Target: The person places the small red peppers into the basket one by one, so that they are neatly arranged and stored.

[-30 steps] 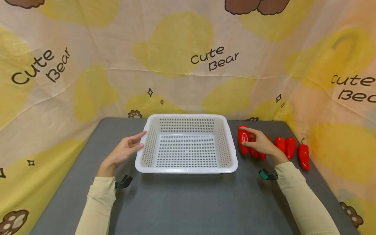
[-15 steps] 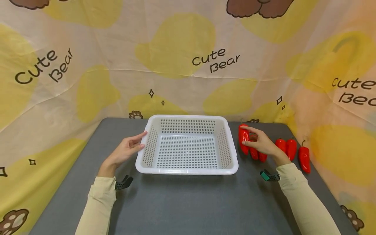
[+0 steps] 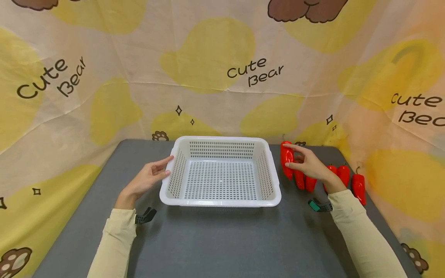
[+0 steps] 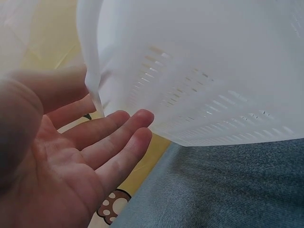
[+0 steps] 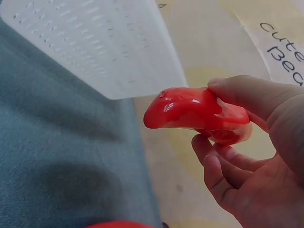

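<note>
A white perforated plastic basket [image 3: 220, 202] stands in the middle of the table. My left hand [image 3: 147, 179] holds its left rim; in the left wrist view the thumb and index finger meet the rim while the other fingers lie below it, by the outer wall. To the right of the basket, my right hand [image 3: 309, 166] pinches a glossy red pepper [image 3: 286, 160] between thumb and fingers. In the right wrist view this pepper [image 5: 180, 109] hangs above the table, its tip pointing left. Part of the pepper is hidden behind the thumb.
Two red peppers [image 3: 299, 180] lie just below the right hand. More peppers [image 3: 343, 174] sit under and beyond the right wrist, the outermost pepper [image 3: 358, 188] near the table's right edge. A patterned cloth [image 3: 208, 112] rises behind the grey table [image 3: 215, 243].
The right hand has raised the pepper slightly, and it now sits a little higher and further left in the head view. The left hand and basket have stayed put.
</note>
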The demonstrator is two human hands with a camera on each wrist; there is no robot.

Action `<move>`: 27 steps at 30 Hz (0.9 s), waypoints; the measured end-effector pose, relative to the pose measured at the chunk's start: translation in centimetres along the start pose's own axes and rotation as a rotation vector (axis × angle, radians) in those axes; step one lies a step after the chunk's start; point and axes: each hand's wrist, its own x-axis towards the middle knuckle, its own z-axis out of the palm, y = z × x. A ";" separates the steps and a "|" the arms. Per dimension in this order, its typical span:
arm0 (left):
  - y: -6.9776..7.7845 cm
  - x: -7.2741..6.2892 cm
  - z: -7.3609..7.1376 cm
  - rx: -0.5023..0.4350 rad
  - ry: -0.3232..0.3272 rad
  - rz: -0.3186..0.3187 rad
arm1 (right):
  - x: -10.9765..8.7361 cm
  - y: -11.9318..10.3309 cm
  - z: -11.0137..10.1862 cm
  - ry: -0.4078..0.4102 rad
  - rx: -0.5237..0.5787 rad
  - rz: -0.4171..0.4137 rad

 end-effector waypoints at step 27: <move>-0.3 0.1 -0.1 -0.042 -0.012 0.009 | 2.9 -3.4 1.4 -0.085 0.088 -0.019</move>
